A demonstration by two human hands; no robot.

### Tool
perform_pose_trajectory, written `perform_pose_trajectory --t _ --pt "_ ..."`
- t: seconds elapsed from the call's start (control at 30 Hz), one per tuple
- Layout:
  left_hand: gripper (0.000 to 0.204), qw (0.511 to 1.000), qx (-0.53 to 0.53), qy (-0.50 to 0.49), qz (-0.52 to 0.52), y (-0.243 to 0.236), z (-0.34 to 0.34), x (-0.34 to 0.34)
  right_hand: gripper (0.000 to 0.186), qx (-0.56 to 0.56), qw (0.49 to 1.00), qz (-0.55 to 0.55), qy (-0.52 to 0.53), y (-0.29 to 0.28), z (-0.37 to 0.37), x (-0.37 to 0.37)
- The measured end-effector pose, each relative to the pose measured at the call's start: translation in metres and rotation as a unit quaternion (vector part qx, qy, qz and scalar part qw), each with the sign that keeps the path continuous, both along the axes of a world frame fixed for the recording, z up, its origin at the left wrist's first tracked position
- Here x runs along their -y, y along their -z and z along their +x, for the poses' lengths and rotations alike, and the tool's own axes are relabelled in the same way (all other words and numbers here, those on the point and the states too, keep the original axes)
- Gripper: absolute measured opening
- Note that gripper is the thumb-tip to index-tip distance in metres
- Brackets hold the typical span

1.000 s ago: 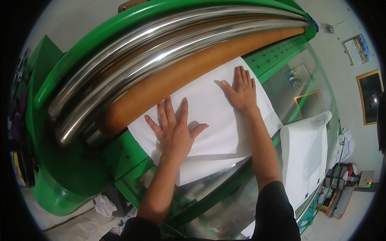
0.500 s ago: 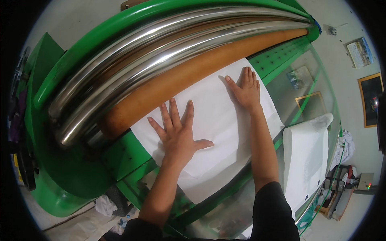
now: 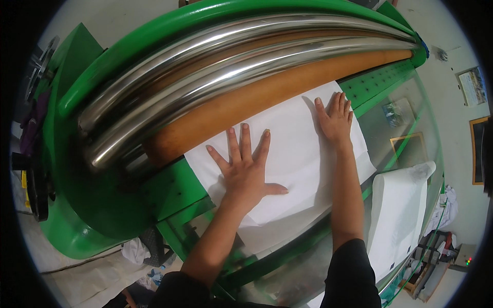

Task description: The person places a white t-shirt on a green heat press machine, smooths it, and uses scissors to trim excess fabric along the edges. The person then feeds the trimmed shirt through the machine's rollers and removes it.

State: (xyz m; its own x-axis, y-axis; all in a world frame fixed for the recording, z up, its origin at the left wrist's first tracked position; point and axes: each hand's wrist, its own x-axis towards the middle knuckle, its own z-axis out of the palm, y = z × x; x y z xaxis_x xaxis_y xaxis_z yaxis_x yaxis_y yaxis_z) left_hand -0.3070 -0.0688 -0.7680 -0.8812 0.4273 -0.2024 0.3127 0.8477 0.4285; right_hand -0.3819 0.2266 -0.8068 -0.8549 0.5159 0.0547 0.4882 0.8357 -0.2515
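A white sheet (image 3: 295, 154), paper or cloth, lies on the sloping front of a green roller machine. Its far edge meets the tan-covered roller (image 3: 267, 97); whether it passes under cannot be seen. More white material shows beneath its near corner. My left hand (image 3: 244, 177) rests flat on the sheet's left part, fingers spread, with its fingertips just short of the roller. Flat near the sheet's right edge is my right hand (image 3: 336, 120), thumb apart and fingers closer together. Neither hand grips anything.
Two shiny metal rollers (image 3: 205, 84) run above the tan one, under a green curved bar (image 3: 169, 36). A clear panel (image 3: 400, 123) slopes at the right, with a second white sheet (image 3: 398, 205) over it. Pale cloth (image 3: 136, 251) lies at lower left.
The whole view has shifted, so the machine appears farther right. Both hands stay flat on the sheet; the left fingertips look slightly closer to the tan roller.
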Motion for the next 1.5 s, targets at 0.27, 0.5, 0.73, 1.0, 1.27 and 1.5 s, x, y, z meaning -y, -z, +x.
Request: perform_pose_trajectory --t 0.27,0.5,0.73,1.0,1.27,1.5 --pt "0.157 1.000 0.014 -0.010 0.009 -0.005 -0.001 0.000 0.106 -0.050 0.983 0.150 -0.091 0.009 0.001 0.000" --pt "0.116 0.994 -0.078 -0.069 0.045 0.016 0.001 -0.008 0.101 -0.027 0.992 -0.019 -0.118 0.010 0.006 -0.018" --pt "0.104 0.988 -0.115 -0.091 0.054 0.016 -0.006 0.000 0.104 -0.057 0.982 0.131 -0.127 0.013 0.011 0.000" --pt "0.112 0.994 -0.095 -0.055 0.020 0.014 -0.004 0.001 0.111 -0.043 0.981 0.091 -0.169 0.007 0.020 -0.006" --pt "0.116 0.995 -0.071 -0.066 -0.034 0.011 0.012 0.002 0.124 -0.021 0.993 0.029 -0.110 0.002 0.019 0.002" --pt "0.115 0.988 -0.127 -0.060 -0.068 0.018 0.019 0.008 0.129 -0.042 0.993 0.033 -0.102 0.002 0.016 -0.001"
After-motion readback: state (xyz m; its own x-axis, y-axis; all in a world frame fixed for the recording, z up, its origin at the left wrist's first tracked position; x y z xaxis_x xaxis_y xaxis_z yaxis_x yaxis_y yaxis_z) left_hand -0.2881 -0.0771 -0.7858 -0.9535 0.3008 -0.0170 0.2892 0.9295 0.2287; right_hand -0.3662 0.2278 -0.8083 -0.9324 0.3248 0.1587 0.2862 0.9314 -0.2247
